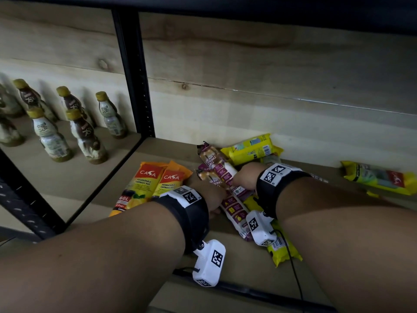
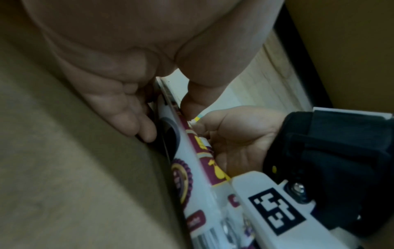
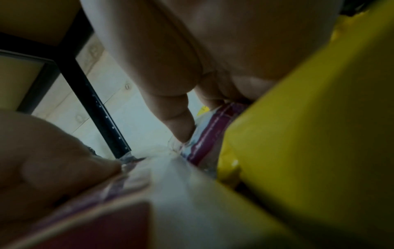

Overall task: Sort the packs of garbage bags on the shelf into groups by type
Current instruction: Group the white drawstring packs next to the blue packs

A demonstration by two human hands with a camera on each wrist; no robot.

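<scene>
On the wooden shelf (image 1: 237, 263) the purple drawstring packs (image 1: 214, 163) lie mid-shelf between two orange packs (image 1: 158, 181) at left and scattered yellow packs (image 1: 252, 150) at right. The left hand (image 1: 208, 195) pinches one purple pack; the right hand (image 1: 244, 177) presses fingers (image 3: 181, 128) curled onto it. The purple group seems in hand; next, align them side by side.
</scene>
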